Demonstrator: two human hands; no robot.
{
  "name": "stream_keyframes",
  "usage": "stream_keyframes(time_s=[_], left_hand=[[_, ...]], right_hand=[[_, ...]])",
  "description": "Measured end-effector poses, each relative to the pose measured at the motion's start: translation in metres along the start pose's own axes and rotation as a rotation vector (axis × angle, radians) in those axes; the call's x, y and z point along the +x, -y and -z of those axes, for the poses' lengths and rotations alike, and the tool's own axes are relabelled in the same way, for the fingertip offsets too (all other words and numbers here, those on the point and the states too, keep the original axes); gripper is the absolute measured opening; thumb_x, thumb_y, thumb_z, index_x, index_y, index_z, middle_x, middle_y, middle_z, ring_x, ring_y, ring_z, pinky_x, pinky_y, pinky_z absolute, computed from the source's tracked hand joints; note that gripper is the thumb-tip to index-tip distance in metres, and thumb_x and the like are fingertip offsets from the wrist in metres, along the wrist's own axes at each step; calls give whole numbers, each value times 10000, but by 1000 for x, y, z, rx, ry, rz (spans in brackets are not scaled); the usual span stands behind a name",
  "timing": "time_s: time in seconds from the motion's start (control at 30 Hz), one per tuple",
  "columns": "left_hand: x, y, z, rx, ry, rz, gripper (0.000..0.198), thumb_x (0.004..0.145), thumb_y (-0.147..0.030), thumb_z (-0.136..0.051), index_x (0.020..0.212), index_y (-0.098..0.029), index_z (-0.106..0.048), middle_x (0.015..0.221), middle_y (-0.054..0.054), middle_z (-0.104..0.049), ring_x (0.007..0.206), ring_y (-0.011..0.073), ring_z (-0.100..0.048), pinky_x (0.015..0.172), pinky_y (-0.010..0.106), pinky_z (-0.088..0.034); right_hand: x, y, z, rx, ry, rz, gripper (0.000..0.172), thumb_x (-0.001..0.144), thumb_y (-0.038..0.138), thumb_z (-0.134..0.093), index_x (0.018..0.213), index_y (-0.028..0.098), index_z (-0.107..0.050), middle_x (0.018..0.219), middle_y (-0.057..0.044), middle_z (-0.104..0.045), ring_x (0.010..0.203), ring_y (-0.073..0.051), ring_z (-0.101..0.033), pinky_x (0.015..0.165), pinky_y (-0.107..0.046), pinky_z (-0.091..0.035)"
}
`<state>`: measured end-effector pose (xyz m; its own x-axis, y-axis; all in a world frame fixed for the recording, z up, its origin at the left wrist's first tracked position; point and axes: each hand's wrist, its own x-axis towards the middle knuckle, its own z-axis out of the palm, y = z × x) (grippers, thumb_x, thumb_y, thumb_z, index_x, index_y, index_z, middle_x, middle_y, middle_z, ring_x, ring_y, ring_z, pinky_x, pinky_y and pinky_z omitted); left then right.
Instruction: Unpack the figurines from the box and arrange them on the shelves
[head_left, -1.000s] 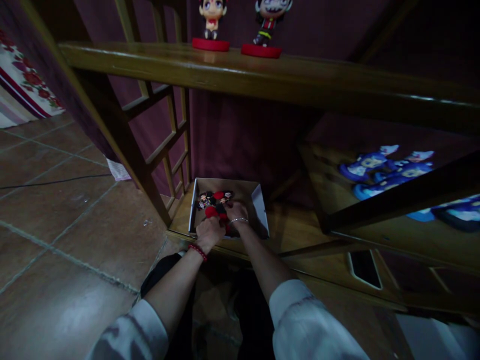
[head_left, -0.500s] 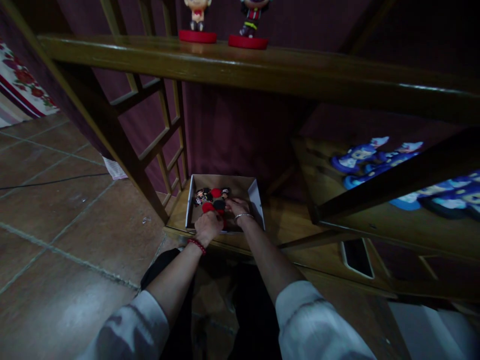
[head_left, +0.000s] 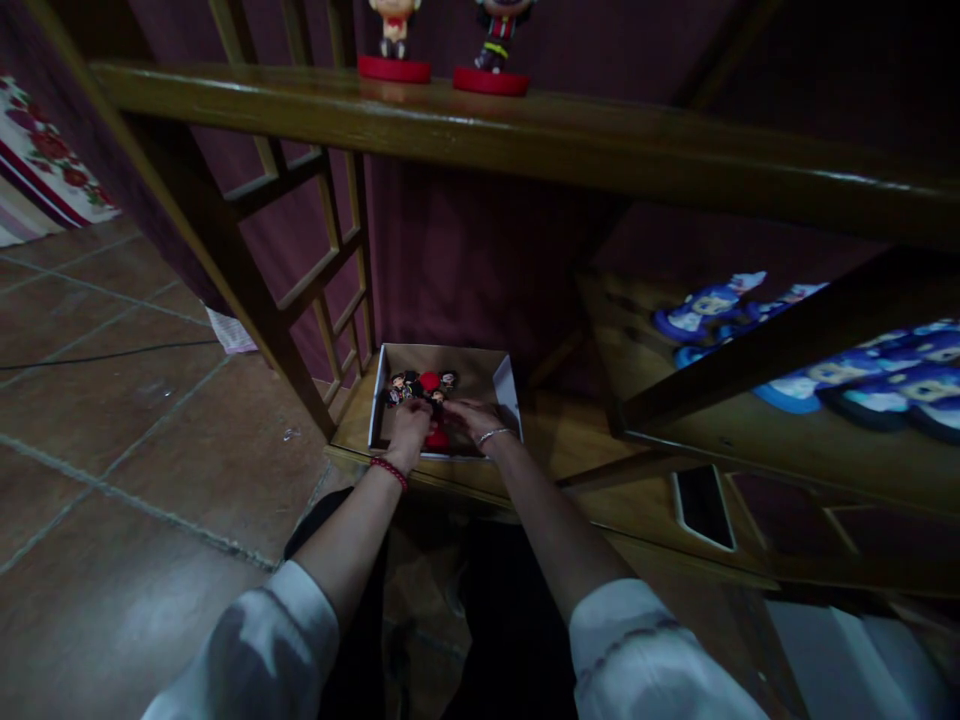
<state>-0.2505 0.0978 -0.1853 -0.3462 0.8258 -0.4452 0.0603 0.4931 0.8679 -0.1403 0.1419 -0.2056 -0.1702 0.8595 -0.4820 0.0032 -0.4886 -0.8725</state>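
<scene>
A shallow cardboard box (head_left: 508,390) with white outer sides sits on the low wooden shelf, and both my hands are inside it. Small dark-haired figurines (head_left: 405,384) and a red round base (head_left: 430,381) lie toward its back left. My left hand (head_left: 411,424), with a red bead bracelet, is closed at a figurine (head_left: 437,398) near the box's middle. From the other side my right hand (head_left: 475,420), wearing a silver bangle, has its fingers closed in on the same figurine; its fingertips are partly hidden. Another red piece (head_left: 437,438) shows between my hands.
Two figurines on red bases (head_left: 491,80) stand on the upper shelf (head_left: 600,135). Several blue-and-white figurines (head_left: 701,308) lie on the right shelf. A phone (head_left: 703,507) rests near the lower edge. Wooden lattice (head_left: 330,265) stands at the left, with tiled floor (head_left: 150,430) beyond.
My hands have shifted slightly apart. The figurine between them has turned, so its head now shows where red and black pieces showed before. The view has moved slightly.
</scene>
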Motion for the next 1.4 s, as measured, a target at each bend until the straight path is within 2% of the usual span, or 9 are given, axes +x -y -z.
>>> stream_keyframes(time_s=[0.1, 0.17, 0.37, 0.53, 0.63, 0.8, 0.9, 1.1, 1.4], left_hand=[[-2, -3, 0, -339, 78, 80, 196, 771, -157, -431, 933, -117, -533, 739, 44, -619, 494, 60, -555, 459, 159, -405], [-2, -3, 2, -435, 80, 97, 148, 760, -149, -459, 884, -117, -534, 693, 25, -599, 462, 44, -532, 439, 146, -384], [3, 2, 5, -506, 55, 128, 78, 713, -132, -546, 787, -122, -524, 572, -27, -536, 440, 34, -505, 438, 138, -366], [3, 1, 3, -568, 34, 150, 84, 698, -104, -570, 752, -128, -511, 576, -43, -528, 464, 32, -505, 473, 153, -384], [2, -1, 3, -613, 50, 139, 93, 692, -80, -571, 755, -128, -523, 599, -37, -543, 494, 36, -515, 512, 168, -406], [-1, -1, 1, -668, 94, 88, 135, 649, -42, -596, 759, -116, -572, 633, -15, -582, 537, 49, -530, 576, 198, -428], [-1, 2, -1, -688, 170, 50, 172, 633, -26, -597, 785, -106, -594, 635, -7, -599, 546, 46, -530, 605, 194, -427], [2, 8, -3, -651, 213, 52, 217, 643, 4, -561, 833, -96, -591, 666, 12, -614, 573, 57, -552, 640, 210, -442], [-2, 5, 2, -463, 188, 113, 117, 701, 11, -481, 705, -92, -536, 603, 30, -586, 526, 59, -552, 596, 210, -469]], right_hand=[[-2, -1, 1, -30, 83, 49, 101, 625, 192, -635, 706, 130, -631, 633, -4, -646, 556, -81, -577, 565, -193, -452], [-4, -2, 1, -80, 103, 70, 133, 620, 217, -641, 717, 127, -631, 629, 5, -638, 559, -74, -568, 585, -197, -445], [-10, -3, -3, -232, 162, 145, 196, 643, 292, -610, 740, 122, -628, 593, 26, -607, 527, -54, -513, 538, -174, -397], [-5, -7, -2, -364, 146, 200, 161, 639, 267, -613, 711, 125, -632, 558, 37, -583, 493, -48, -484, 482, -160, -364], [-4, -6, 0, -289, 153, 170, 174, 648, 283, -620, 732, 131, -630, 599, 21, -608, 509, -54, -510, 491, -162, -389], [-6, -1, 2, -126, 16, 112, 244, 644, 258, -648, 860, 150, -615, 745, -12, -649, 569, -64, -557, 475, -152, -406], [-6, -1, 4, -80, 44, 111, 315, 633, 246, -663, 933, 170, -608, 786, -9, -656, 593, -63, -566, 460, -142, -395], [-13, 1, 5, -27, 48, 71, 233, 616, 226, -680, 833, 147, -643, 742, -15, -662, 581, -63, -571, 492, -149, -426], [-18, 7, 9, 165, -34, -81, 48, 654, 116, -628, 697, 137, -624, 632, -9, -652, 563, -66, -589, 509, -145, -460]])
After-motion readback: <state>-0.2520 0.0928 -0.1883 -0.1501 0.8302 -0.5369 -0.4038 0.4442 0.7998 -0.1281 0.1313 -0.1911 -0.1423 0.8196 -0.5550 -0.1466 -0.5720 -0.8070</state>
